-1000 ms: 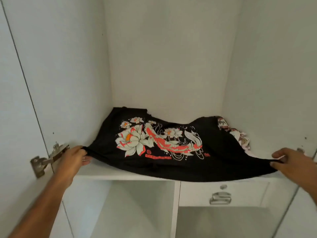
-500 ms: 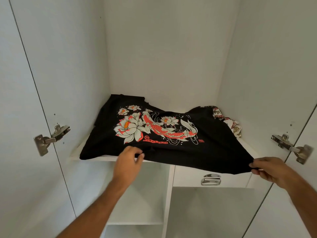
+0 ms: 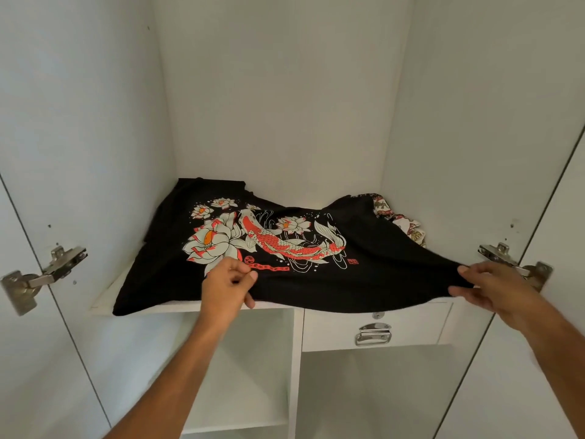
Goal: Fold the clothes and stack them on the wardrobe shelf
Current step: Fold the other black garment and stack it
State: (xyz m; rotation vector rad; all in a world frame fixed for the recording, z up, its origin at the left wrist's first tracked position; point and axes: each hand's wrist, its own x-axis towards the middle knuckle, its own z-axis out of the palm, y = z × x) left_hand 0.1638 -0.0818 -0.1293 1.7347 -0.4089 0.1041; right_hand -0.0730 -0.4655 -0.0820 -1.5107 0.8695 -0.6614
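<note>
So the black t-shirt [image 3: 364, 274] with the koi fish and lotus print is spread out flat on the white wardrobe shelf [image 3: 104, 299], print side up, and its front hem hangs a bit over the shelf edge between the two hands. The left hand [image 3: 226, 288] sits near the middle of that front edge, right below the lotus flower, with thumb and fingers curled together pinching a bit of the black fabric. The right hand [image 3: 497, 288] is off at the shirt's right front corner, pinching it too, and the cloth is pulled into a taut point there. Behind the right hand, at the back right of the shelf, a patterned white garment [image 3: 402, 221] pokes out from under the black shirt (can't really tell what kind of clothing it is). Just below the shelf, between the hands, there's a small drawer with a metal handle [image 3: 373, 334], and open white compartments under the left hand. A metal door hinge [image 3: 41, 277] sits out past the left hand, and another hinge [image 3: 506, 258] is right behind the right hand.
</note>
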